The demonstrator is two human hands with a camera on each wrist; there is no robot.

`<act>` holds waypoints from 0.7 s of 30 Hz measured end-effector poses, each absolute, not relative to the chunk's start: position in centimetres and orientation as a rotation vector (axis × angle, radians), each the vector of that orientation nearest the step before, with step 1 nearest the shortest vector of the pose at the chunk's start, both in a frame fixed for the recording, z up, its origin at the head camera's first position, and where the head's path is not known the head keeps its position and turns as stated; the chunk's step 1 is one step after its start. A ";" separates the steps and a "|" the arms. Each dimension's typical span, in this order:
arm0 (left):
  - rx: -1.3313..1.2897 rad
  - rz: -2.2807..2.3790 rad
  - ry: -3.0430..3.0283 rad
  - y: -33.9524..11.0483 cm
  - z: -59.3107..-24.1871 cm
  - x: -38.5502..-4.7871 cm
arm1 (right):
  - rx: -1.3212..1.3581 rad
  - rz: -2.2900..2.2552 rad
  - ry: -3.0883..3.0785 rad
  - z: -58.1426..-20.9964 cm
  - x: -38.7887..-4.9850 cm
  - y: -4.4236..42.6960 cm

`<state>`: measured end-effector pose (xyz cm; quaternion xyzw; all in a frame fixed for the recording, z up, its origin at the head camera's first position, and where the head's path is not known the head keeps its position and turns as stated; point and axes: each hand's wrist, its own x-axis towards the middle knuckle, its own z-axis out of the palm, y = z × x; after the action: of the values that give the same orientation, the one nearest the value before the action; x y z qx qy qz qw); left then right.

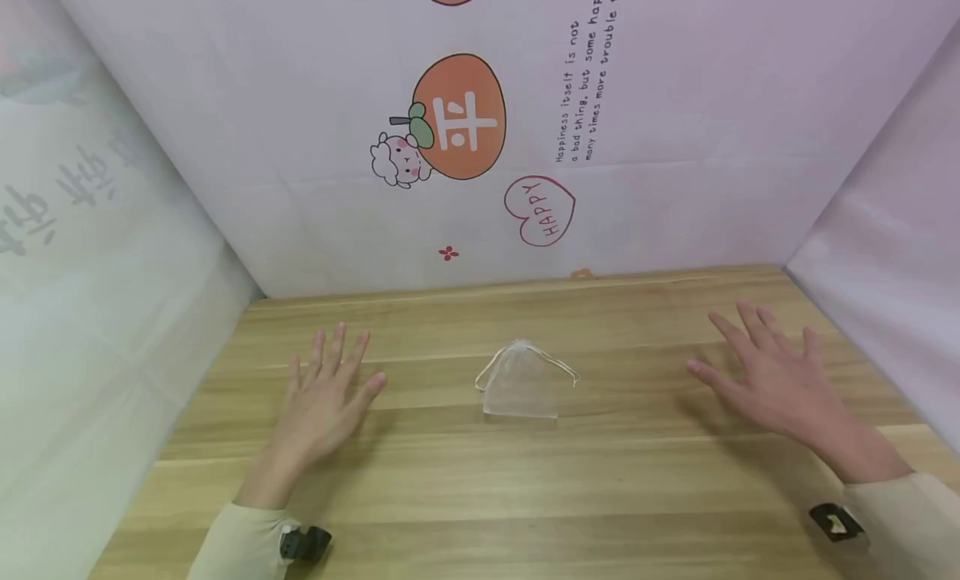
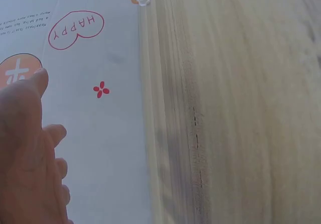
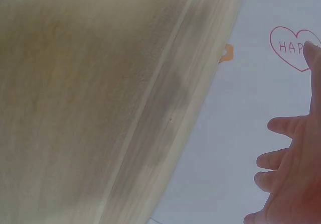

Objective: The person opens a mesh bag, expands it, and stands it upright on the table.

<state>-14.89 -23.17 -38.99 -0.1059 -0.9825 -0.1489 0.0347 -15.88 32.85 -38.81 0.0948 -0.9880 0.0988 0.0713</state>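
Note:
A small sheer white drawstring pouch (image 1: 522, 388) lies near the middle of the wooden table (image 1: 480, 488), its neck gathered at the far end and its cords spread to both sides. To the left of it is my left hand (image 1: 322, 409), fingers spread, holding nothing. My right hand (image 1: 776, 380) is off to the right, its fingers also apart and nothing in its grasp. Neither hand touches the pouch. The left wrist view shows the left hand (image 2: 25, 148) at its left edge; in the right wrist view the right hand (image 3: 296, 169) shows at the right.
A white printed cloth (image 1: 645, 205) with an orange fruit drawing stands behind the table's far edge. Pale cloth sheets hang at the left (image 1: 105, 288) and right (image 1: 892, 230). Each sleeve has a dark device at the wrist, such as the left wrist device (image 1: 303, 544).

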 end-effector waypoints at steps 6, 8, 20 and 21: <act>-0.333 -0.505 -3.022 -23.0 -38.8 -14.9 | 0.298 0.357 -2.957 -38.4 -15.7 32.8; -0.336 -0.528 -3.021 -22.9 -38.8 -14.9 | 0.305 0.386 -2.955 -38.5 -15.7 32.7; -0.455 -1.043 -2.890 -22.2 -38.7 -15.5 | 0.331 0.721 -2.869 -38.2 -16.0 32.0; -0.461 -1.086 -2.878 -22.1 -38.6 -15.6 | 0.338 0.766 -2.850 -38.2 -16.0 31.9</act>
<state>-15.59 -22.12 -38.59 -0.1483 -0.9252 -0.3490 0.0154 -16.04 31.94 -38.17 0.1134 -0.9559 0.2570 0.0855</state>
